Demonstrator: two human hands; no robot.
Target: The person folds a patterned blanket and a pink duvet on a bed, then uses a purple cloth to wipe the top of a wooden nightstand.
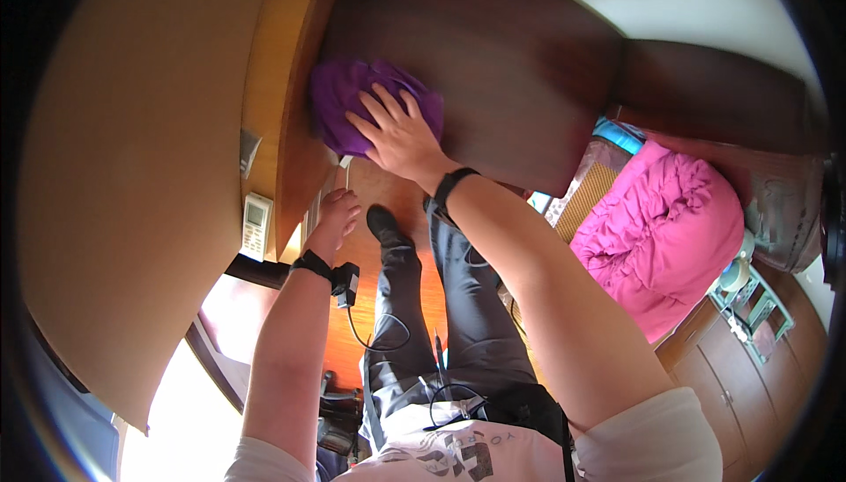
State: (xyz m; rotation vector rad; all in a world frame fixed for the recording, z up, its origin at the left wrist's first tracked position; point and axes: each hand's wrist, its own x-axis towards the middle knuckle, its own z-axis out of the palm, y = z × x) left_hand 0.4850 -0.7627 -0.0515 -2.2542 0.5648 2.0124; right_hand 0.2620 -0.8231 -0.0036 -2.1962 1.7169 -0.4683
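Observation:
A purple cloth (330,116) lies bunched on a dark brown wooden surface (502,68), close against the wooden panel on its left. My right hand (401,134) rests on the cloth from above, its fingers spread and pressing flat. Below the near edge of that surface is my left hand (338,214), its fingers loosely curled in. Nothing shows in the left hand. Black straps circle both wrists, and the left one carries a small black box (345,285) with a cable.
A white remote control (256,225) sits on the panel (286,103) at left. To the right, a pink quilt (661,226) lies on a woven mat (589,200). A green rack (758,310) stands beyond it. My legs stand on the orange-brown floor (345,341).

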